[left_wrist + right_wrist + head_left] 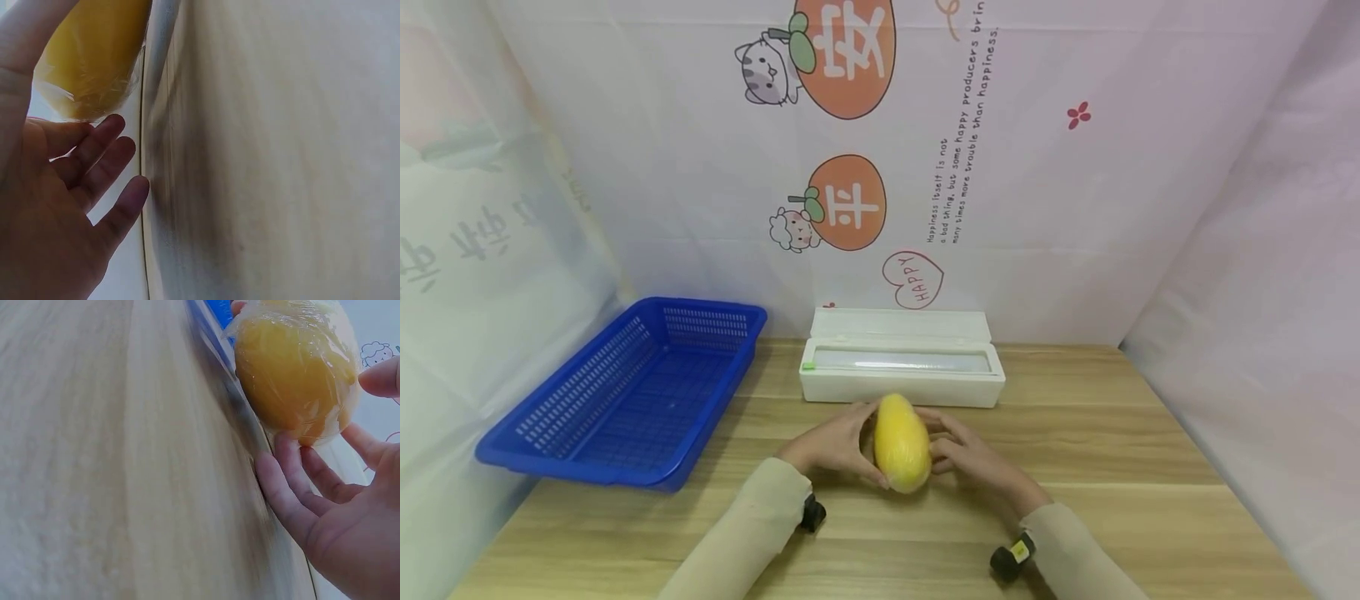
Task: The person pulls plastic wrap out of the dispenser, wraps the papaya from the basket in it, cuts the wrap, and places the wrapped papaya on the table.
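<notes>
A yellow oblong fruit (902, 446) wrapped in clear cling film is held between the two hands, over the table in front of a white box. My left hand (842, 442) grips its left side, with the thumb near the lower end and a finger behind the upper part. On the other side, my right hand (973, 458) holds the fruit with bent fingers. Wrinkled film shows on the fruit (297, 369) in the right wrist view, where the fingertips (284, 447) meet its underside. In the left wrist view, several fingers (109, 156) are spread below the fruit (94, 56).
Right behind the hands stands a white cling film dispenser (898, 389), its lid (902, 323) raised and a green slider (808, 366) at its left end. A blue plastic basket (670, 475) sits at the left on the wooden table (1075, 433). Printed white cloth (1037, 192) encloses the back and sides.
</notes>
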Available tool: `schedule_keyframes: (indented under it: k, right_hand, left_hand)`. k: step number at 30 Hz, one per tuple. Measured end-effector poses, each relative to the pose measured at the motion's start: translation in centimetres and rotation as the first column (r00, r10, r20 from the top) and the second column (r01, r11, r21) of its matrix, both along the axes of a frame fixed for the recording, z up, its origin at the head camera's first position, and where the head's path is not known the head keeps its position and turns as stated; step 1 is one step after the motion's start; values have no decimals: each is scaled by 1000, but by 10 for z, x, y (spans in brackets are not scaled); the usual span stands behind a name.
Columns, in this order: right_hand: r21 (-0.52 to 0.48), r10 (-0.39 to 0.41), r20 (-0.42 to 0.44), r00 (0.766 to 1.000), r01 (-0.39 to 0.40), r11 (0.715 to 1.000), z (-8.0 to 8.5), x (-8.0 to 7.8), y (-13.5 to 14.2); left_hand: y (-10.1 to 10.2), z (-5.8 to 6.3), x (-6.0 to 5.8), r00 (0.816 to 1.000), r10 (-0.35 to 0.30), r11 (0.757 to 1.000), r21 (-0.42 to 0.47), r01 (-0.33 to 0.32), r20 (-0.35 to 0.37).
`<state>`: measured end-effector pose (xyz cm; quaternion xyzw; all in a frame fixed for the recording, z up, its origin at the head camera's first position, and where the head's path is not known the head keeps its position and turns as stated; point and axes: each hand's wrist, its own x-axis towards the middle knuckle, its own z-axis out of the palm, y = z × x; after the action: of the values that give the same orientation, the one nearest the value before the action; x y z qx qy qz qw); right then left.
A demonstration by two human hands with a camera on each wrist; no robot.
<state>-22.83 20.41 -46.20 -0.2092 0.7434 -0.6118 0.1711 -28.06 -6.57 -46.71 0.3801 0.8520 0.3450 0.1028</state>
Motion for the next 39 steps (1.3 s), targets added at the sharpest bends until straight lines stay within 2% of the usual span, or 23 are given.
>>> schedule_keyframes:
  k: [5,10,14,20,25,33,35,39]
  right_hand:
    - [-17,4,28,1000,-4,1000,-1,-1,1]
    - [-33,0,18,1000,0,999,-2,0,1]
    - [14,-44,-14,999,44,999,-3,2,-1]
    - [97,-107,-59,992,113,989,-5,5,-5]
    - [103,-115,-76,990,123,987,-3,6,-5]
    - [105,-110,-102,989,121,987,-5,4,-3]
    - [101,-111,-106,988,121,987,-6,4,-3]
    - [94,-113,-109,988,123,988,-7,3,-4]
  left_hand:
    - [1,0,1,999,44,999,-22,-44,-30]
    - [3,-2,-1,999,39,996,78,-41,34]
    - [3,-2,-1,998,35,994,103,-41,59]
    - [3,2,5,995,62,995,75,-69,82]
    - [5,4,10,996,74,996,54,-77,41]
    - [9,6,17,994,91,996,-16,-92,-67]
    - [7,7,18,996,75,997,-9,-75,-39]
    - [2,14,20,995,12,998,58,-18,103]
